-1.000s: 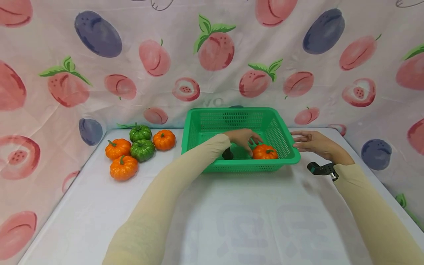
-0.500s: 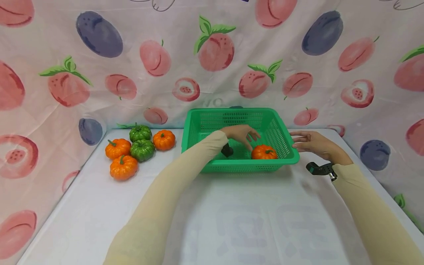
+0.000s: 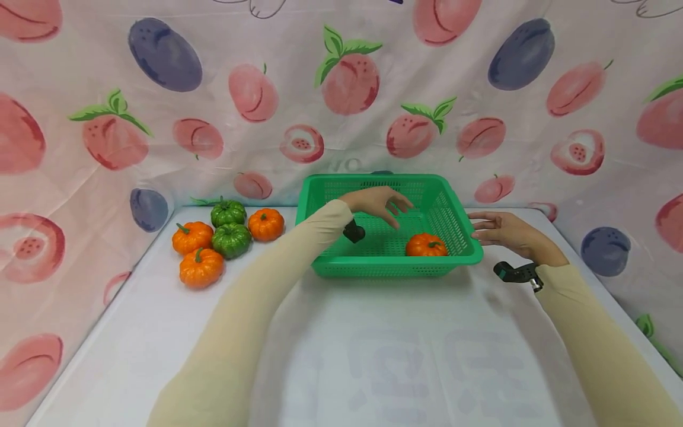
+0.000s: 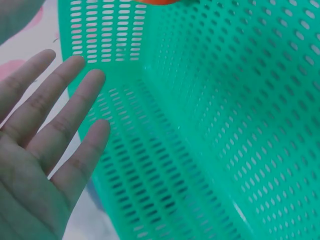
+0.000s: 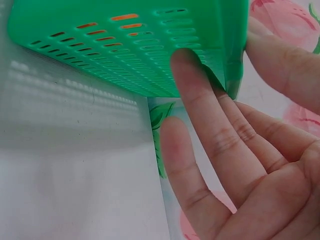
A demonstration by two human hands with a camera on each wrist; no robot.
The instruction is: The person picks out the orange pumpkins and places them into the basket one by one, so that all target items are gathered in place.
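Observation:
My left hand [image 3: 375, 201] hovers over the inside of a green perforated plastic basket [image 3: 395, 260], its fingers loosely spread and holding nothing. In the left wrist view, the same hand [image 4: 50, 135] shows a bare palm beside the basket's slotted floor. An orange mini pumpkin [image 3: 426, 245] sits in the basket's near right corner, below and to the right of that hand. My right hand [image 3: 509, 232] touches the basket's right side with its fingers extended. From the right wrist view, fingers [image 5: 215, 120] lie by the outer wall under the rim, with the thumb near the rim's edge.
Left of the basket on the white-covered table [image 3: 341, 356] is a cluster of more mini pumpkins: an orange one [image 3: 200, 268], a green one [image 3: 231, 240] and several others. A fruit-print cloth [image 3: 347, 136] hangs close behind the basket.
My left hand has risen away from the orange mini pumpkin in the basket and shifted left and back. The pumpkin stays in the near right corner. My right hand has hardly moved.

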